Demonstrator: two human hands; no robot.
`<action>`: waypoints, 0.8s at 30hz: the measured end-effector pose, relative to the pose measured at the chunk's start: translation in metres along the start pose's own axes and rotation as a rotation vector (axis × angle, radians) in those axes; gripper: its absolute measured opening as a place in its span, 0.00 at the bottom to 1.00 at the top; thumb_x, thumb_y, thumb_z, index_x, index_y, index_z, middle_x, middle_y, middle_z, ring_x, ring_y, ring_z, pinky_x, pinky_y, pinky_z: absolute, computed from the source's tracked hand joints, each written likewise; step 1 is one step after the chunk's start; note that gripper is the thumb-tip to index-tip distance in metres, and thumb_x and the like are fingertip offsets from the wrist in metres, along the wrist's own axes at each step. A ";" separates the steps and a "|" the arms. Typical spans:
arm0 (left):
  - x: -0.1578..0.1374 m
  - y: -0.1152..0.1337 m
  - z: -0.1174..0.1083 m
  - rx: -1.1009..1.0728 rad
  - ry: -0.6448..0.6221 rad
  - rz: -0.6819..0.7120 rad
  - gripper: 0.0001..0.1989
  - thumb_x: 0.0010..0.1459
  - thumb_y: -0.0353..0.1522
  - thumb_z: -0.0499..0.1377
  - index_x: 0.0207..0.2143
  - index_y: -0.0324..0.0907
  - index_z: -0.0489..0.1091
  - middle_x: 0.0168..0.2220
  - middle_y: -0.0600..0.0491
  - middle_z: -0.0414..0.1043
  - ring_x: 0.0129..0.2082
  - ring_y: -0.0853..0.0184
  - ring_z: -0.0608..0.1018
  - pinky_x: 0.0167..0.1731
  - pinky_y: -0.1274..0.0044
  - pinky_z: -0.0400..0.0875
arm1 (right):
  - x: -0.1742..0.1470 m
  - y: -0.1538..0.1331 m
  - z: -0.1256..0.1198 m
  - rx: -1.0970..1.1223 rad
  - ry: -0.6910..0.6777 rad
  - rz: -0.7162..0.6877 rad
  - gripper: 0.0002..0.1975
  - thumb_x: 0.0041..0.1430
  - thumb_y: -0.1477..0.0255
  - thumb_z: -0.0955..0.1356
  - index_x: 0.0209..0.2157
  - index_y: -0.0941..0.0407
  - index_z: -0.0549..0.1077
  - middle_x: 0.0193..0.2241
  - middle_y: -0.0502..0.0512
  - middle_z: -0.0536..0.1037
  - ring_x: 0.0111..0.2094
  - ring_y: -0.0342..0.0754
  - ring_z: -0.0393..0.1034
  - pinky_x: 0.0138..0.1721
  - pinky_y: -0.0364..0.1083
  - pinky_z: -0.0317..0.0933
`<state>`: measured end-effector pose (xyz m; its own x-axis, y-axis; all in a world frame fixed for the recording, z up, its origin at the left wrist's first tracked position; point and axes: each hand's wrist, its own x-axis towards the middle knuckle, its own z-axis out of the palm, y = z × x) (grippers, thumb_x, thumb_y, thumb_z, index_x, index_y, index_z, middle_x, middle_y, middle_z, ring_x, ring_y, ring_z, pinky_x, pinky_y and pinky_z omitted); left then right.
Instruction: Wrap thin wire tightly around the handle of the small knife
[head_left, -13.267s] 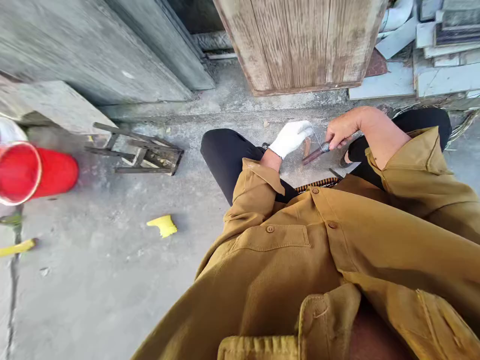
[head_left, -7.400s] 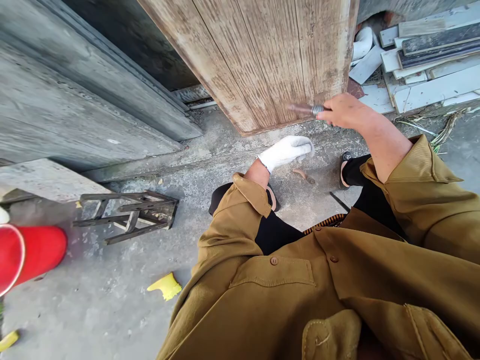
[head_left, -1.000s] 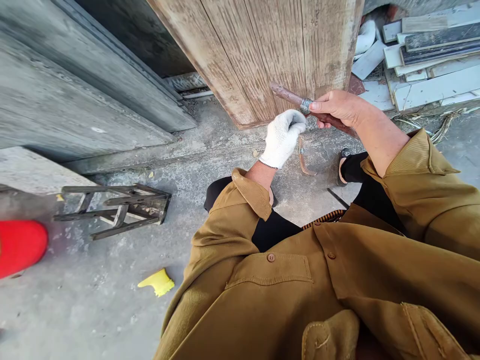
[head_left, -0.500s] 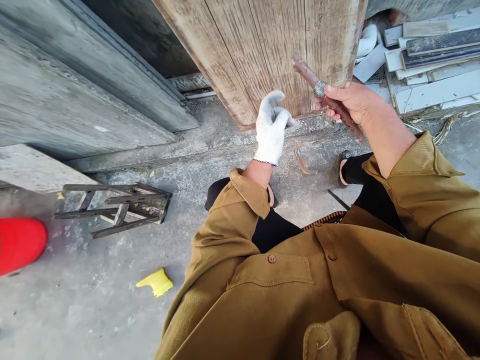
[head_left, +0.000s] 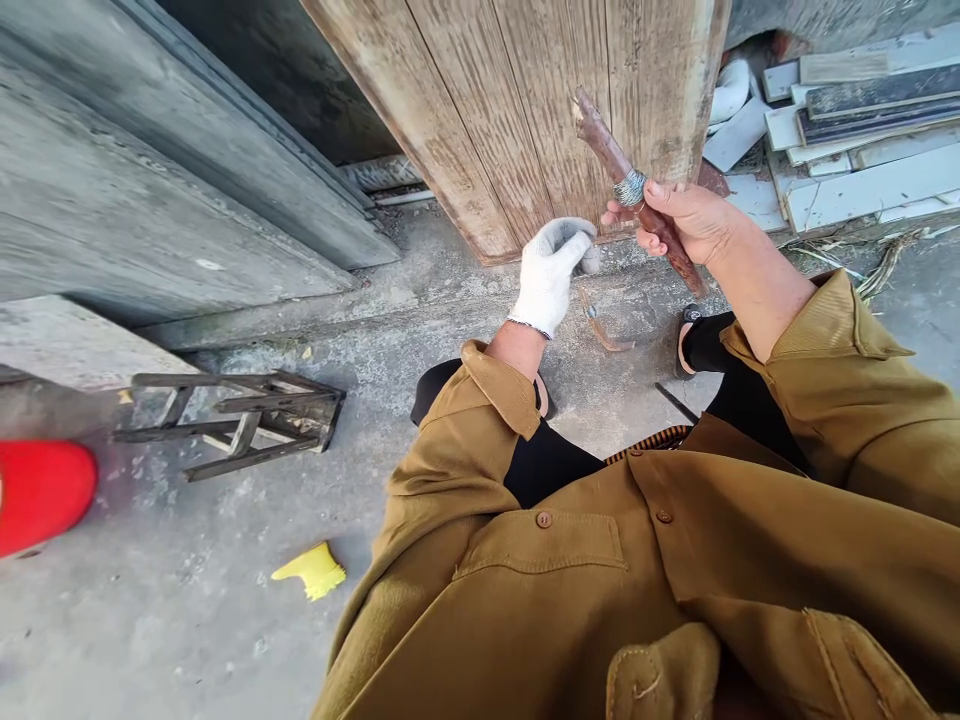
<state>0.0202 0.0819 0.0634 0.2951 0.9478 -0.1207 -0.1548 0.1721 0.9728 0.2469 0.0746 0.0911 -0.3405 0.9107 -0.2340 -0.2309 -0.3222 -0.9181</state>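
My bare right hand (head_left: 694, 222) grips a reddish-brown wooden stick (head_left: 602, 137), held at a slant with its broken end up and to the left. Silvery wire (head_left: 630, 188) is wound in a tight coil round the stick's middle, beside my right thumb. My left hand (head_left: 556, 262), in a white glove with grey-coated fingers, is just left of and below the stick, apart from it. Its fingers are curled in towards the thumb; whatever they pinch, if anything, is hidden. A curved brown piece (head_left: 606, 335) lies on the ground below my hands.
A weathered plank panel (head_left: 480, 120) stands ahead. White and dark boards (head_left: 877, 195) are stacked at the right. On the concrete to the left are a small wooden frame (head_left: 247, 420), a yellow piece (head_left: 311, 570) and a red rounded object (head_left: 45, 495).
My left hand has moved down and right, its fingers curling further in. The stick in my right hand has shifted slightly left, and its wire coil shows more clearly.
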 end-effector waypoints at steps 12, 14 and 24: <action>0.001 -0.013 0.008 0.014 -0.099 -0.132 0.16 0.69 0.44 0.69 0.37 0.42 0.72 0.22 0.62 0.61 0.18 0.76 0.65 0.25 0.80 0.71 | -0.002 0.008 0.036 -0.192 0.076 0.014 0.23 0.64 0.48 0.76 0.44 0.55 0.82 0.20 0.45 0.67 0.23 0.42 0.68 0.23 0.41 0.57; 0.002 -0.015 0.008 0.044 -0.103 -0.128 0.15 0.69 0.42 0.68 0.35 0.42 0.71 0.21 0.62 0.60 0.17 0.76 0.64 0.24 0.79 0.71 | -0.004 0.008 0.040 -0.222 0.058 0.014 0.25 0.63 0.47 0.77 0.45 0.55 0.82 0.20 0.45 0.67 0.23 0.42 0.69 0.23 0.41 0.58; -0.002 0.003 -0.031 0.242 -0.157 0.025 0.09 0.59 0.33 0.69 0.30 0.42 0.73 0.26 0.56 0.71 0.25 0.72 0.73 0.30 0.78 0.72 | -0.011 0.011 0.014 -0.633 -0.160 0.094 0.17 0.55 0.55 0.80 0.38 0.54 0.86 0.41 0.56 0.85 0.41 0.51 0.77 0.43 0.49 0.71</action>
<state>-0.0100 0.0890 0.0603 0.4394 0.8945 -0.0822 0.0602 0.0619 0.9963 0.2351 0.0575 0.0876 -0.4758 0.8207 -0.3164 0.3702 -0.1394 -0.9184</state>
